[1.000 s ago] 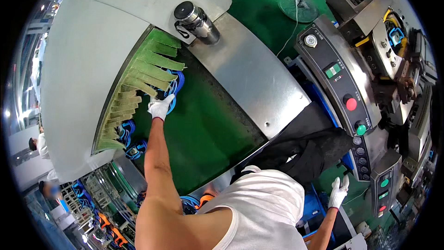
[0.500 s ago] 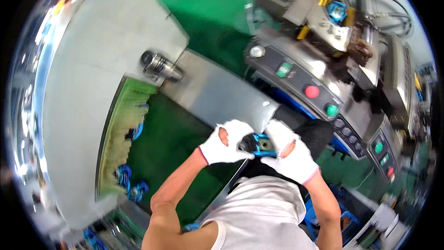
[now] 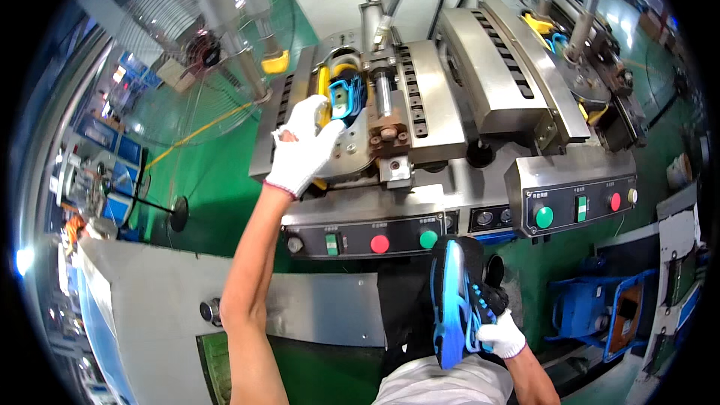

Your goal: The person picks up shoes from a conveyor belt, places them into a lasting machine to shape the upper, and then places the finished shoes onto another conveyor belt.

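My gloved left hand (image 3: 301, 148) reaches out to the left press, thumb and fingers apart at the near end of a blue and black sneaker (image 3: 345, 99) seated in it. Whether the fingertips touch that sneaker I cannot tell. A yellow pad (image 3: 323, 90) lies along the sneaker's left side. Low on the right, my gloved right hand (image 3: 502, 335) is closed on a second sneaker (image 3: 452, 307), black with a bright blue sole, held over my lap. Its fingers are partly hidden by the shoe.
Below the press runs a control panel (image 3: 360, 242) with red and green buttons. Another press (image 3: 592, 67) stands to the right. A grey bench (image 3: 150, 307) lies nearest left, a fan (image 3: 199, 49) behind, and a blue stool (image 3: 600, 307) at right.
My view has swung toward the presses. Both hands were together on one sneaker; now the left has let go and reached forward to the press, while the right holds a sneaker low down.
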{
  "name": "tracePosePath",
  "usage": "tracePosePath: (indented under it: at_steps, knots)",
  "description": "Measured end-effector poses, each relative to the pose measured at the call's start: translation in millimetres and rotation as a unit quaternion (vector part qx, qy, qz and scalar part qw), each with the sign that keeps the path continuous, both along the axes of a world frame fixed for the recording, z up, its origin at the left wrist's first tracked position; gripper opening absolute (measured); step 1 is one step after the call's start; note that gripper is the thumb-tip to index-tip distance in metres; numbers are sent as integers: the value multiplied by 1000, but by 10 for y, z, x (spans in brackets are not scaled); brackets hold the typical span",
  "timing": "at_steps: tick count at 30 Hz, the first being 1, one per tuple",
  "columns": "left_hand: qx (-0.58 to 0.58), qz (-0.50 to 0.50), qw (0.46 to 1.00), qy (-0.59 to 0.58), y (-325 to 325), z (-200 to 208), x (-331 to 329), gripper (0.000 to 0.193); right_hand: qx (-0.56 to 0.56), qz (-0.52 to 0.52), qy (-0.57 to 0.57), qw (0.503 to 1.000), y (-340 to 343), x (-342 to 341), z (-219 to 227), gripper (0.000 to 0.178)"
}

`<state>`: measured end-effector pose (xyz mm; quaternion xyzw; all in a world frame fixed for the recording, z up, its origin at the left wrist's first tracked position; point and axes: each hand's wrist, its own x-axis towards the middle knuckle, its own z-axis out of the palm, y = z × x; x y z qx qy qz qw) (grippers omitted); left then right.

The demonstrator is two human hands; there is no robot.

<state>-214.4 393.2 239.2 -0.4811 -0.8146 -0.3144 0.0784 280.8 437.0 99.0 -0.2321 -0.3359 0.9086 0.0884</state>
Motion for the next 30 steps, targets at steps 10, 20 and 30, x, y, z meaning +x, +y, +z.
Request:
tracePosePath:
  at_steps: [10, 20, 30]
  knots:
    - [-202, 248, 944, 83, 1454, -893, -1078, 74, -65, -187, 15, 980, -6, 205, 160, 112]
    - [-13, 182, 982, 53, 481, 308, -983, 69, -86, -211, -147, 963, 8, 33, 107, 58]
    - [55, 245, 966, -61, -2599, -337, 1222, 59, 132, -185, -64, 972, 266, -985, 329, 54]
